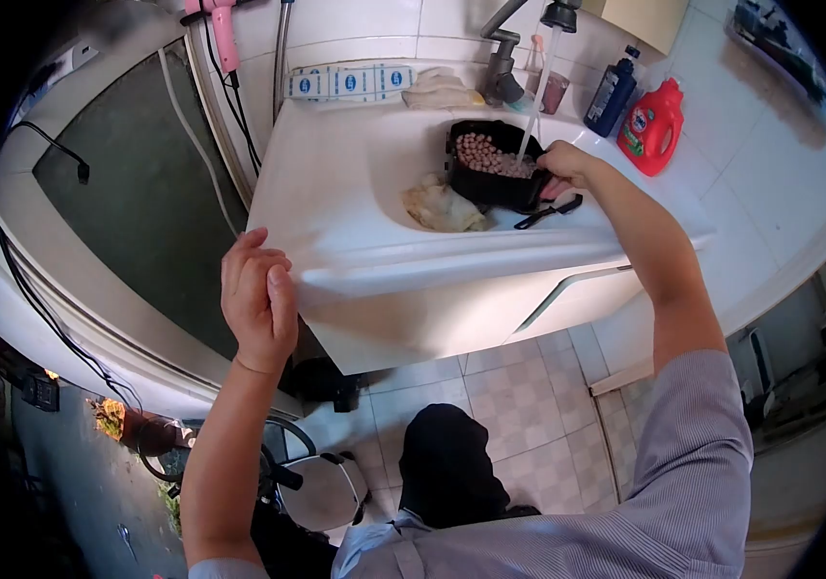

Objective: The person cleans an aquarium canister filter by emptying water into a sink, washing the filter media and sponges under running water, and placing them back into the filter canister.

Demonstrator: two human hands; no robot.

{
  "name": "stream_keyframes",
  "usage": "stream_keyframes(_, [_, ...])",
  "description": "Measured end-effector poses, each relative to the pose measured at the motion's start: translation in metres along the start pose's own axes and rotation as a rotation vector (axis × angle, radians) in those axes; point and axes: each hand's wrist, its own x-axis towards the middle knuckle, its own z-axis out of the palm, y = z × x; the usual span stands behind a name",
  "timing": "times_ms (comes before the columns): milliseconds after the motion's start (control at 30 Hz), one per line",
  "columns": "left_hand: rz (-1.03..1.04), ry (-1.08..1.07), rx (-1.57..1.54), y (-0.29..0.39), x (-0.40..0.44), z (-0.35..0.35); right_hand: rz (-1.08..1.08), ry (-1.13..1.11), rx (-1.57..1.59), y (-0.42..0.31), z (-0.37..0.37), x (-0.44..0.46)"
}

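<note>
In the basin of the white sink [336,193] a black tub [495,187] stands tilted, with many small pinkish-brown balls [485,154] inside. A stream of water [534,106] falls from the tap [560,15] into it. My right hand [561,170] is closed on the tub's right rim. Below that hand lies a black handle-shaped piece [550,211]; whether it belongs to the tub I cannot tell. A crumpled, stained whitish cloth [444,206] lies left of the tub. My left hand [260,301] is raised by the sink's front left corner, fingers loosely bent, nothing visible in it.
A dark blue bottle [612,95] and a red detergent bottle [651,127] stand on the sink's right rear corner. Along the back edge are a cup [554,94], a folded cloth [442,90] and a blue-and-white package [350,83]. A pink hair dryer [224,37] hangs at the back left.
</note>
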Motion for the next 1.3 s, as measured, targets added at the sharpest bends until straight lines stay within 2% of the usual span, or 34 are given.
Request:
stream_keyframes(233, [0.001, -0.016, 0.017, 0.0, 0.0, -0.001, 0.08, -0.03, -0.088, 0.009, 0.012, 0.017])
stream_keyframes(400, [0.007, -0.029, 0.004, 0.0, 0.0, -0.002, -0.027, -0.011, -0.347, 0.005, 0.008, 0.005])
stream_keyframes(533, [0.0, -0.02, 0.002, 0.001, 0.0, -0.001, -0.013, -0.002, -0.415, 0.008, 0.005, 0.015])
stream_keyframes(833, [-0.017, -0.025, -0.007, 0.0, -0.001, -0.002, 0.201, 0.084, -0.551, 0.015, -0.019, 0.012])
stream_keyframes(900, [-0.019, -0.028, -0.003, 0.001, 0.0, -0.002, 0.17, 0.154, -0.704, 0.019, -0.027, 0.006])
stream_keyframes(1067, [-0.025, -0.028, 0.012, 0.001, -0.001, -0.001, 0.18, 0.211, -0.686, 0.028, -0.037, 0.007])
stream_keyframes(1167, [-0.047, -0.058, 0.01, 0.0, -0.002, -0.001, 0.145, 0.249, -0.792, 0.025, -0.031, 0.001])
stream_keyframes(1233, [-0.046, -0.058, 0.005, 0.0, -0.002, -0.001, 0.044, 0.375, -1.042, 0.019, -0.028, -0.001])
stream_keyframes(1267, [-0.045, -0.055, 0.0, 0.0, -0.003, -0.001, 0.044, 0.374, -1.044, 0.015, -0.025, -0.005])
stream_keyframes(1300, [-0.047, -0.054, 0.0, 0.0, -0.003, -0.001, -0.079, 0.442, -1.18, 0.011, -0.021, -0.008])
